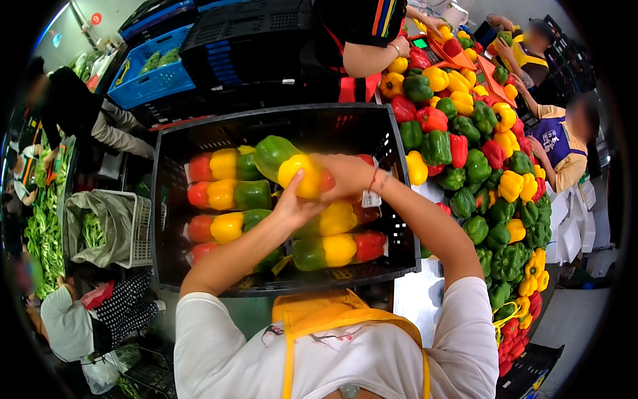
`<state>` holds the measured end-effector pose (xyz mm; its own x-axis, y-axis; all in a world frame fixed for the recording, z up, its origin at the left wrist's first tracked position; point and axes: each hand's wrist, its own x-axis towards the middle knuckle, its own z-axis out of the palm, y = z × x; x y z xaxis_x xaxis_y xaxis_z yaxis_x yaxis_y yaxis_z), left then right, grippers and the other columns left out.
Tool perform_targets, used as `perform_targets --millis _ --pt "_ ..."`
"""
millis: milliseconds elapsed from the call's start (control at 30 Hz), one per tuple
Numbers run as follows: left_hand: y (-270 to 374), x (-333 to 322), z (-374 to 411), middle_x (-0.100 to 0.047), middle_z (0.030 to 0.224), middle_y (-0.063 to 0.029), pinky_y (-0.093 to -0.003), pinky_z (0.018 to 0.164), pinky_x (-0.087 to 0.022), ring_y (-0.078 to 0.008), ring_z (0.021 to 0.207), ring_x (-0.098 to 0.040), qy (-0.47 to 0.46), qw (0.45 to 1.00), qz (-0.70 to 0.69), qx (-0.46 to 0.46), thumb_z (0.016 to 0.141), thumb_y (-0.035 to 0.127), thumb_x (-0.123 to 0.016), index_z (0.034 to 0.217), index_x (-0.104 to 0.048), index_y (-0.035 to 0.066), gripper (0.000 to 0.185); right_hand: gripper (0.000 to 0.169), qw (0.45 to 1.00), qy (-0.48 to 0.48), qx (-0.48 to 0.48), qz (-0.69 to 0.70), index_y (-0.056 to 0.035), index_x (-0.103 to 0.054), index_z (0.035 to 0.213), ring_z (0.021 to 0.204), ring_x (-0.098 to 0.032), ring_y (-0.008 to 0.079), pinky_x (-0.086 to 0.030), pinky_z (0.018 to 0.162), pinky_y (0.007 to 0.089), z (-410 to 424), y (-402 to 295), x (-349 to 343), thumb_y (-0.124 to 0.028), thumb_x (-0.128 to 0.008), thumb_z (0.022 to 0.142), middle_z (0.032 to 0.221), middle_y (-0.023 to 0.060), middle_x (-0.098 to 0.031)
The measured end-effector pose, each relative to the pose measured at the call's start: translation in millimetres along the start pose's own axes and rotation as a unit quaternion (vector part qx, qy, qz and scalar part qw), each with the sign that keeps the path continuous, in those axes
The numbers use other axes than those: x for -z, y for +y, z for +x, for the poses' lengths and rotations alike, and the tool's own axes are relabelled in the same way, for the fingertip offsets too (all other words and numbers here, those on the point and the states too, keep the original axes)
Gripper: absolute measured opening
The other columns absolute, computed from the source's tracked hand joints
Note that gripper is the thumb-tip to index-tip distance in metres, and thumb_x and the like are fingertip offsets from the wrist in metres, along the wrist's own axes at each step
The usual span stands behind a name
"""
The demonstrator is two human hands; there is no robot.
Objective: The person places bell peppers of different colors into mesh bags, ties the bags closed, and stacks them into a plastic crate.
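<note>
Over a black plastic crate (286,288), both my hands hold a bagged set of bell peppers (301,174), green at one end, yellow in the middle and red at the other. My left hand (298,202) supports it from below at the yellow pepper. My right hand (344,177) wraps around the red end, hiding most of it. More packs of red, yellow and green peppers (222,194) lie in a column at the crate's left side. On its right side are similar packs, including a clear one (339,249) nearest me; others are partly hidden under my hands.
Loose bell peppers (478,169) are heaped right of the crate, with orange scales (491,80) and co-workers beyond. Stacked black crates (244,45) and a blue crate (149,75) stand behind. At left are a white basket (142,229) with a sack and a person in black (75,99).
</note>
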<state>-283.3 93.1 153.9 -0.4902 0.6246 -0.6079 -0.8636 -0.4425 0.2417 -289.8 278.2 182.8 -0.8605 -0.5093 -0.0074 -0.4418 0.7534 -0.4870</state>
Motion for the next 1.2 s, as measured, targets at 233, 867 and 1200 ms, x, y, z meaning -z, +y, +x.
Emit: perform_targets --millis 233,867,1200 --pt "3.4 -7.3 48.4 -0.041 0.129 -0.0120 -0.0446 0.095 -0.042 -0.0287 0.119 -0.044 0.010 0.993 0.058 -0.099 0.082 0.029 -0.065 0.130 -0.034 0.014 0.059 0.071 0.981 -0.150 -0.078 0.093 0.0015 -0.051 0.122 0.108 -0.055 0.0288 -0.043 0.092 0.0315 64.7 102.8 39.7 -0.040 -0.061 0.066 0.116 0.0203 -0.057" --pt "110.0 75.0 105.3 -0.035 0.130 -0.0267 -0.0461 0.095 -0.040 -0.0457 0.111 -0.043 -0.003 0.498 0.803 -0.328 0.057 0.023 -0.076 0.138 -0.027 0.023 0.094 0.087 0.946 0.031 -0.309 0.090 0.0133 -0.035 0.119 0.070 -0.066 0.0286 -0.053 0.061 0.0340 -3.3 121.6 1.0 -0.041 -0.076 0.065 0.086 0.0245 -0.062" --pt "116.2 78.0 103.6 -0.042 0.125 -0.0255 -0.0452 0.093 -0.040 -0.0444 0.110 -0.045 -0.009 0.490 0.811 -0.318 0.058 0.031 -0.075 0.136 -0.033 0.024 0.088 0.080 0.839 0.215 -0.456 0.206 0.0138 -0.030 0.125 0.106 -0.054 0.0413 -0.043 0.092 0.0393 -8.8 130.6 -50.2 -0.034 -0.061 0.069 0.111 0.0332 -0.053"
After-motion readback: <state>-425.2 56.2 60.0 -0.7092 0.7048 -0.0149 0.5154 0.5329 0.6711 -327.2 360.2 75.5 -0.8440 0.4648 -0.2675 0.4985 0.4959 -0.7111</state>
